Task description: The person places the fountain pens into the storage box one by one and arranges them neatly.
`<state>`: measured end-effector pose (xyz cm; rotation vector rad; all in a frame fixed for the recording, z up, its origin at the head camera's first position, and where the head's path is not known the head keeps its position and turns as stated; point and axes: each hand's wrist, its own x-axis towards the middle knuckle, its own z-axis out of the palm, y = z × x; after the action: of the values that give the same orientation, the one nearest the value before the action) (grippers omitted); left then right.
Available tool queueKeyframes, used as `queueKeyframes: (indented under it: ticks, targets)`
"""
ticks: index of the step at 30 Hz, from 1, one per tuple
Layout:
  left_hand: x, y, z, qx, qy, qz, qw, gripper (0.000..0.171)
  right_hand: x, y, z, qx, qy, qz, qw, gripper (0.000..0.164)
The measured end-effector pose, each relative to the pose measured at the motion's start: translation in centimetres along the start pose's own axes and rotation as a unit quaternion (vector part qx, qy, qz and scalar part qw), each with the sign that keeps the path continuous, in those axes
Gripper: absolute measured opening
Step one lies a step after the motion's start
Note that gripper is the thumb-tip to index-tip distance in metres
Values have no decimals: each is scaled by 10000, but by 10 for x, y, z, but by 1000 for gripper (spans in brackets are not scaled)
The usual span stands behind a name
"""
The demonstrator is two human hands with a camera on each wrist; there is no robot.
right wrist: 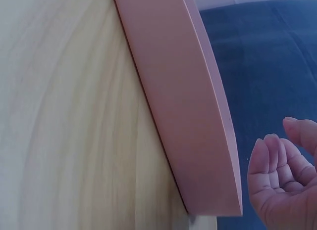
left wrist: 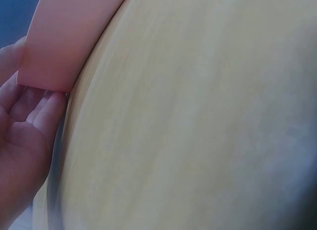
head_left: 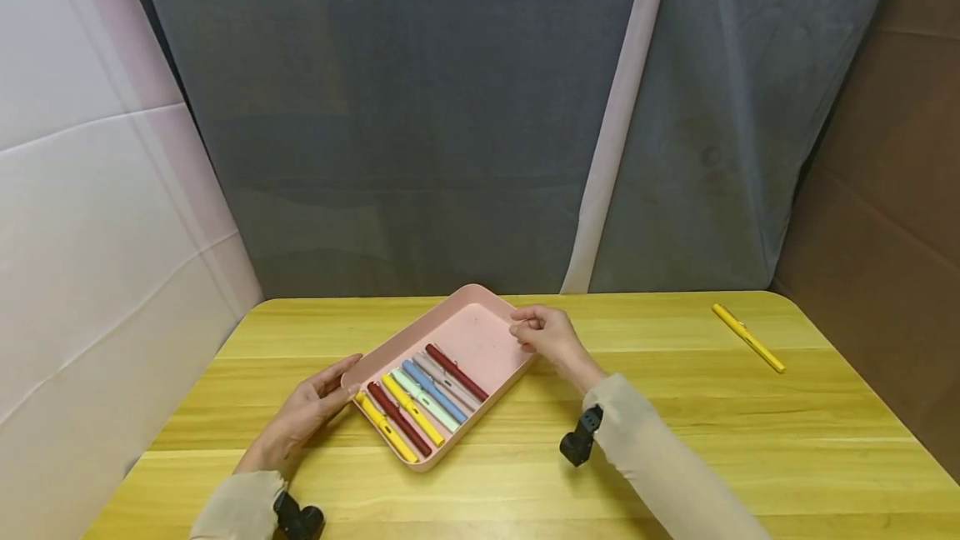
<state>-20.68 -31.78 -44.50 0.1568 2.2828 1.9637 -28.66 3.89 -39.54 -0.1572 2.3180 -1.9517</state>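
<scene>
A shallow pink tray (head_left: 480, 332) lies askew on the table. Side by side in its nearer half are several pens: a yellow pen (head_left: 386, 428), a dark red pen (head_left: 400, 419), another yellow one, then mint green, blue, pale pink, and a dark red pen (head_left: 456, 372) closest to the bare part. My left hand (head_left: 311, 407) grips the tray's left corner, thumb at the rim and fingers against the outer wall (left wrist: 59, 42). At the right corner, my right hand (head_left: 551, 337) hovers with fingers loosely bent, apart from the wall in the right wrist view and holding nothing.
One more yellow pen (head_left: 748, 338) lies alone at the table's far right. The wood-grain table (head_left: 570, 490) ends at a grey curtain (head_left: 420, 123) behind, with a white panel (head_left: 90, 207) to the left and a brown one (head_left: 885, 207) to the right.
</scene>
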Motion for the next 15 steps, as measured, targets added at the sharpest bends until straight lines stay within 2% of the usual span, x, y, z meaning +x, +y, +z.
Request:
queueKeyframes:
  ticks: [2,9,15]
  targets:
    - [0,-1,-1,-61,-67,65,9999,65,0,0,-4,57,69,75,9999,28]
    - [-2,3,0,-5,37,-13,10000,65,1,4,-20,258,152,142,9995,28]
    - [-2,-1,-4,86,-47,208,9997,65,1,9,-31,362,214,260,9988,31]
